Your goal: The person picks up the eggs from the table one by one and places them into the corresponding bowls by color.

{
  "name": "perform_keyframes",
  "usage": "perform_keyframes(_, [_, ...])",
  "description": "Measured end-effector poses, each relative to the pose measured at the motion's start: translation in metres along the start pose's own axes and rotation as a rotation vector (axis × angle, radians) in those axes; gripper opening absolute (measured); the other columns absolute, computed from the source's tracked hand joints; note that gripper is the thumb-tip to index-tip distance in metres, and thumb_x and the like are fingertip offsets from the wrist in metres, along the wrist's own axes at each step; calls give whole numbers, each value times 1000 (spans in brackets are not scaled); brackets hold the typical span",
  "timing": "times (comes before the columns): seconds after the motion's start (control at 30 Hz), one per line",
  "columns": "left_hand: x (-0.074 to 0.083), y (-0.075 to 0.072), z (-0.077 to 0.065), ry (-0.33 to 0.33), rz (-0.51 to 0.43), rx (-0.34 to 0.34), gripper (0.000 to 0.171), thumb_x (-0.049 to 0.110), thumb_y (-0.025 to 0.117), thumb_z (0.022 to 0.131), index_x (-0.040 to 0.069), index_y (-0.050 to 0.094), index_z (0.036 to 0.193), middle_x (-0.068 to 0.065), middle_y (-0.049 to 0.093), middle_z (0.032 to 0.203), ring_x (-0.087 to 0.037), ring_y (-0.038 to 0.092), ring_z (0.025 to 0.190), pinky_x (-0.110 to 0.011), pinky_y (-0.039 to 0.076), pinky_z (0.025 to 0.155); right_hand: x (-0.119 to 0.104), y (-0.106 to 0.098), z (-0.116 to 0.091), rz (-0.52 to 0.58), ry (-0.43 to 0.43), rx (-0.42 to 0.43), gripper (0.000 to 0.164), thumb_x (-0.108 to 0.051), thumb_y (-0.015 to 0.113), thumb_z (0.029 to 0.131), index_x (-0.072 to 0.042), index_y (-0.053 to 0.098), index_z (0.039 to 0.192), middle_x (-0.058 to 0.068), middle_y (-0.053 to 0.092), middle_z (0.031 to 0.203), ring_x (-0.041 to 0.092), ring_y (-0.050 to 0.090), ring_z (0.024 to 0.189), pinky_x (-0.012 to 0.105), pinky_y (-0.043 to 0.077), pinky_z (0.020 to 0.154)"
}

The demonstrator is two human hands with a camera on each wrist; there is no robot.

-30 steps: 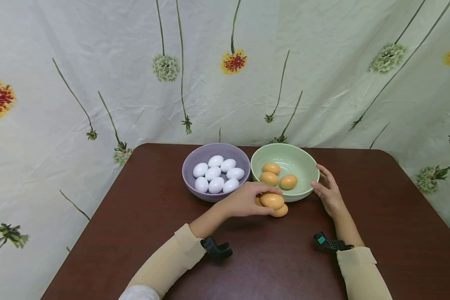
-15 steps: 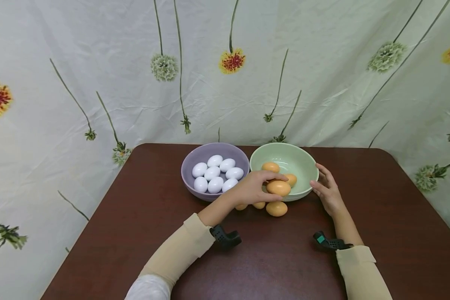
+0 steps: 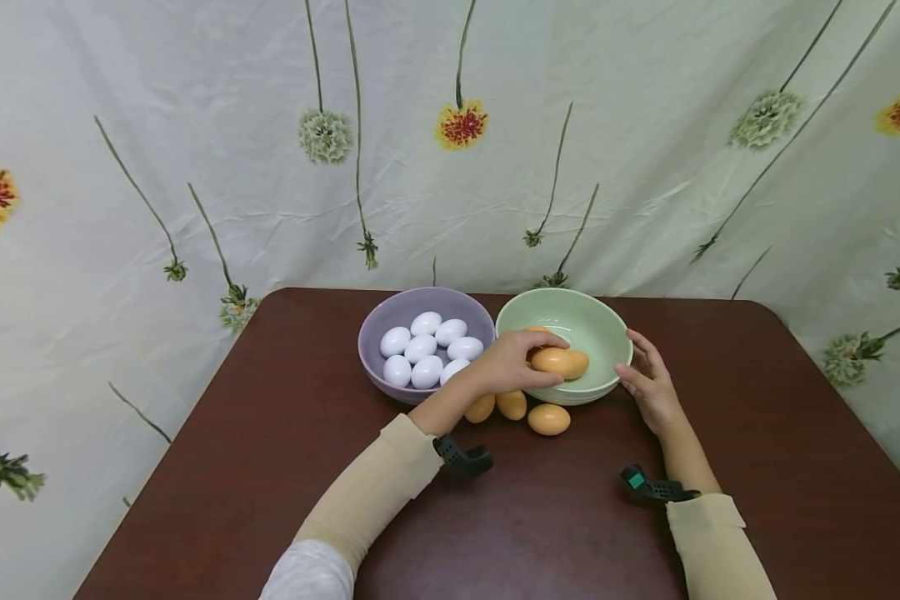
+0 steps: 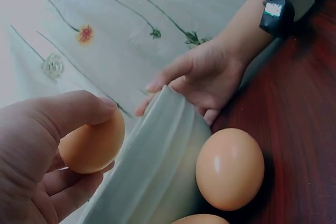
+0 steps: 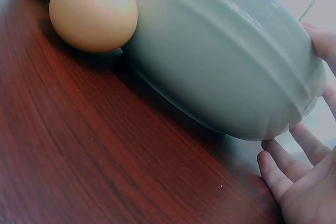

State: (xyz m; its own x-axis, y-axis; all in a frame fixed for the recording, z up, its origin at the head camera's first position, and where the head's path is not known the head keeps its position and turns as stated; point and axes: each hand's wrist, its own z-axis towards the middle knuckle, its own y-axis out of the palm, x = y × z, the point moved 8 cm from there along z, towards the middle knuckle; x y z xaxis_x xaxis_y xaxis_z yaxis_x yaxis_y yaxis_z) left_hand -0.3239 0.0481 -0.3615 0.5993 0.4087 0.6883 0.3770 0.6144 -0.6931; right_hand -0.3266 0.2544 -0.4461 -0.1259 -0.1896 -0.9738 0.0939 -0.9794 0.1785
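Observation:
My left hand (image 3: 512,364) holds a brown egg (image 3: 552,361) between thumb and fingers over the near side of the green bowl (image 3: 602,346). In the left wrist view, that egg (image 4: 94,148) sits above the bowl's rim. Other brown eggs (image 3: 578,364) lie in the bowl, partly hidden by the hand. My right hand (image 3: 654,392) rests against the bowl's right side, its thumb at the rim. The right wrist view shows its fingers (image 5: 283,163) touching the bowl's outer wall (image 5: 220,61). Three brown eggs, one being this nearest egg (image 3: 550,419), lie on the table before the bowl.
Left of the green bowl, almost touching it, stands a purple bowl (image 3: 371,354) with several white eggs (image 3: 421,348). Both stand near the far edge of the dark brown table (image 3: 292,450). A flowered cloth (image 3: 270,167) hangs behind.
My left hand has lifted a brown egg from the table in front of the green bowl and carried it up over the bowl. The right hand has stayed at the bowl's side.

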Motion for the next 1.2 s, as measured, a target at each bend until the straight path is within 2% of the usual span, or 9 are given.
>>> perform_keyframes(0.2, [-9,3,12,-27,16,-14,39,20,75,83,11,66,121,1,66,116,-8,57,96,-19,43,83,0,0,0,0,-6,-2,56,-1,56,96,-17,37,147,6,35,136,13,49,111,19,46,86])
perform_keyframes(0.53, [-22,13,25,-81,103,-110,43,24,77,83,13,65,123,1,66,120,-9,57,104,-19,41,87,-2,1,0,16,-10,0,56,0,56,96,-18,39,146,5,35,136,14,49,112,20,46,86])
perform_keyframes(0.8, [-19,23,34,-69,193,-211,40,24,77,82,9,68,118,-2,68,109,-10,56,93,-18,41,82,-2,1,-1,15,-6,-1,56,-2,57,95,-18,39,146,5,35,136,13,49,111,20,46,86])
perform_keyframes(1.2, [-25,34,43,-99,297,-334,32,23,72,88,11,69,117,-2,66,112,-13,56,99,-21,41,87,-1,0,-1,10,1,1,56,-3,58,96,-18,38,146,5,34,138,14,48,112,20,46,85])
